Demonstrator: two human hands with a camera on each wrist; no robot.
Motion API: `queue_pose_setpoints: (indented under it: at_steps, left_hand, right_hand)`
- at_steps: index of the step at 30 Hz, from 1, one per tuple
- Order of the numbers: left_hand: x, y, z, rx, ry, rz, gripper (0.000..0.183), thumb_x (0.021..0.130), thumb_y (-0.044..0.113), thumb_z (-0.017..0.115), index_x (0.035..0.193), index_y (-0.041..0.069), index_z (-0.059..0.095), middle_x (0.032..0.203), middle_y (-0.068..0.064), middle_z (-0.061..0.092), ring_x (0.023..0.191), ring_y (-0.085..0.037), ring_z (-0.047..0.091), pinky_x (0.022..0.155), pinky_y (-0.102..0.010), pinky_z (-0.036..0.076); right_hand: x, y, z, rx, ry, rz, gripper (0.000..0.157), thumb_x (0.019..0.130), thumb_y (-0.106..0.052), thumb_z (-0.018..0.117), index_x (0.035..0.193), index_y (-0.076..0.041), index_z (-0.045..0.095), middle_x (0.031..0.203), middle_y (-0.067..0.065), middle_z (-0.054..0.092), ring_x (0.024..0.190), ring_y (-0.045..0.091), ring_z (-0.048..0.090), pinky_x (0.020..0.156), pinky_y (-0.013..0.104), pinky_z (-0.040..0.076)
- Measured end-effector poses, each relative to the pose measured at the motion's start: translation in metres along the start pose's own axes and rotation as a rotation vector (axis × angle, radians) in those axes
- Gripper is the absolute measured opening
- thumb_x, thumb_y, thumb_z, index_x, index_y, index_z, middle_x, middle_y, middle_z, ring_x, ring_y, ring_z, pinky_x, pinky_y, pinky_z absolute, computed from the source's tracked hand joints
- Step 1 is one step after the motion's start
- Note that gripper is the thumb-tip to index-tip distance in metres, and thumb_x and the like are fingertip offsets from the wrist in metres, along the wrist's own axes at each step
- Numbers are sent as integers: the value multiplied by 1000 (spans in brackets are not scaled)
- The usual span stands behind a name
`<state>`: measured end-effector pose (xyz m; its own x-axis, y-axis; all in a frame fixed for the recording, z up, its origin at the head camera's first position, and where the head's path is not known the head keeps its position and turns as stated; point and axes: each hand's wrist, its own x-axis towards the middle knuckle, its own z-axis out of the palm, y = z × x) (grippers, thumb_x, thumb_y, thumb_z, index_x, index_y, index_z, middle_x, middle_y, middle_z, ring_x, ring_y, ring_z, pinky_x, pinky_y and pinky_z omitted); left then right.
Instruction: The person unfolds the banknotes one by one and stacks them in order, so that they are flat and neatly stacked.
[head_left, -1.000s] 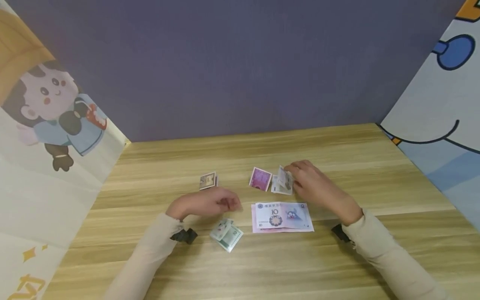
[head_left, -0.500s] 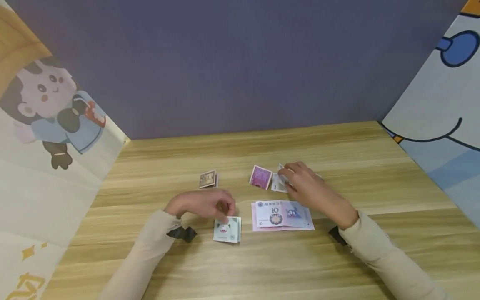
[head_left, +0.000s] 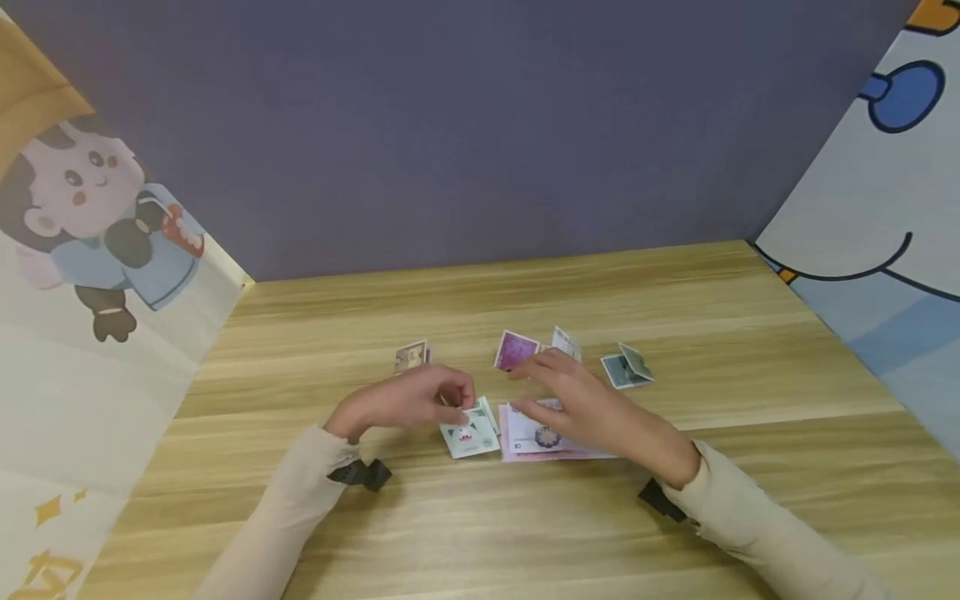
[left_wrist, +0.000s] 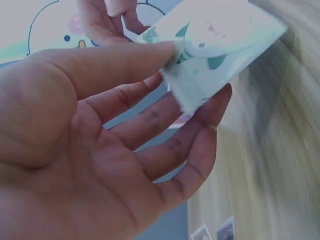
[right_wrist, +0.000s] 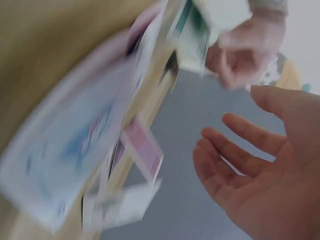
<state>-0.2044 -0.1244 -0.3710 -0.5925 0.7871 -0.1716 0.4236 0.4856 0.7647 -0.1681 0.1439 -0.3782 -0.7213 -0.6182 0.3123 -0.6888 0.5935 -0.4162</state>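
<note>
In the head view my left hand pinches a folded green play banknote between thumb and fingers. The left wrist view has the thumb on top of this folded banknote, which is lifted off the wood. My right hand holds nothing. It hovers over a white-and-purple 10 banknote that lies on a pink one, hiding much of both. Relaxed, parted fingers show in the right wrist view, where the flat notes are blurred.
Behind the hands on the wooden table stand more folded banknotes: a brown one at left, a magenta one, a white one and a dark green one at right. A grey-purple panel rises behind the table.
My left hand has taken hold of the green banknote and carried it right. My right hand has left the white banknote and moved left and nearer, uncovering the dark green one.
</note>
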Motion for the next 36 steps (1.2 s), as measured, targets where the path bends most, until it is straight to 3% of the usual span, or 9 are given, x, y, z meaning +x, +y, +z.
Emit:
queue_pose_setpoints:
  at_steps: [3,6,11,16,20,26,31,34,36]
  left_hand:
    - [0,6,3,28,43,25,5,96,10,66,92,13,64,86,4,64,81,-11,61,74,-31,53]
    - [0,14,7,57,81,40,4,97,11,65,96,14,67,86,6,66,76,-10,58,70,-28,53]
    - [-2,28,15,123,154,61,8,97,12,65,100,16,71,90,11,69,81,-5,62,76,-26,55]
    - [-4,39,19,152,220,105,8,98,14,65,101,15,71,93,10,69,84,-3,63,78,-24,55]
    - [-5,46,17,172,242,149,12,101,22,61,102,15,71,90,9,68,79,-3,61,73,-23,54]
    - [-16,54,8,260,271,126,21,97,35,66,105,17,73,89,10,58,73,-9,51,63,-26,48]
    - [-22,53,2,333,356,142,21,88,31,77,103,15,76,101,5,50,92,-12,47,79,-32,46]
    - [-20,51,2,406,429,178,13,88,27,77,94,16,77,113,1,53,107,-16,48,91,-37,45]
    - [-17,51,4,445,456,198,12,92,26,74,91,14,77,114,0,59,107,-15,53,92,-35,47]
  right_hand:
    - [-2,-12,6,47,-15,-16,35,99,-35,61,123,-9,65,117,2,66,111,16,59,92,37,53]
    - [-4,-20,11,37,8,-49,29,98,-32,65,118,-11,65,103,-2,67,94,11,62,81,31,54]
    - [-6,-25,17,-43,86,-113,21,93,-24,72,109,-12,65,91,-2,66,81,8,61,70,27,53]
    - [-6,-27,16,-54,127,-102,9,92,-19,73,97,-15,66,85,-8,62,77,7,58,67,24,50]
    - [-5,-27,7,40,120,-58,4,93,-16,71,92,-17,67,79,-13,59,72,5,56,63,22,49]
    - [-4,-23,-15,230,120,-11,8,98,-22,65,95,-16,69,82,-13,64,72,1,59,64,25,54]
    - [-6,-20,-27,324,136,51,4,98,-19,65,96,-16,67,87,-10,67,80,4,65,73,27,57]
    - [-7,-19,-32,402,139,114,3,98,-15,64,100,-14,61,87,-4,69,79,10,68,70,29,59]
    - [-8,-18,-35,424,144,138,6,99,-14,62,104,-13,58,87,-2,70,74,12,69,63,29,58]
